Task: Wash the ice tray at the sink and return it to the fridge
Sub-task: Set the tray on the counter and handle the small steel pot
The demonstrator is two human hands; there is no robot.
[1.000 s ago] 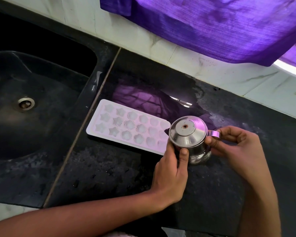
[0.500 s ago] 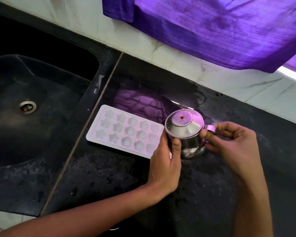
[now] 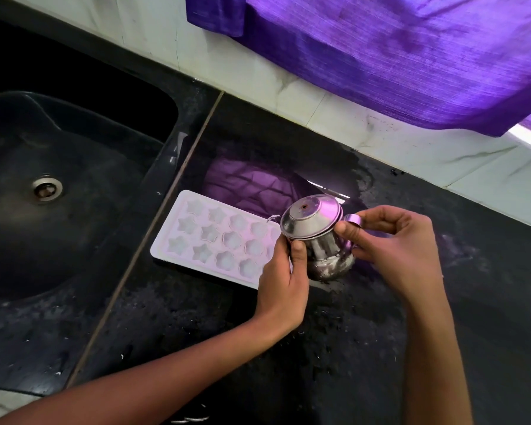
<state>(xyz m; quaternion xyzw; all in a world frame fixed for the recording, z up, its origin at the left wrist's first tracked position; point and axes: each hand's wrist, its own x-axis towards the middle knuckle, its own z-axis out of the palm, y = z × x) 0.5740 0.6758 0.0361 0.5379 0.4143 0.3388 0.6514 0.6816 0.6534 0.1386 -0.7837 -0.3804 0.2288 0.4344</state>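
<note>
A pale pink ice tray (image 3: pixel 209 237) with star and flower shaped cells lies flat on the black counter, just right of the sink. Its right end is hidden behind my left hand (image 3: pixel 284 286) and a small steel lidded pot (image 3: pixel 314 237). My left hand grips the pot's left side, thumb against its body. My right hand (image 3: pixel 393 250) pinches the pot's handle on the right. The pot's spout points left over the tray's right end.
A black sink (image 3: pixel 43 240) with a round metal drain (image 3: pixel 47 189) fills the left. The wet black counter (image 3: pixel 442 317) stretches right and toward me. Behind it run pale wall tiles (image 3: pixel 334 118), with a purple curtain (image 3: pixel 396 53) hanging above.
The pot has been lifted slightly and brought left over the tray's right end, both hands still on it. The tray has not moved.
</note>
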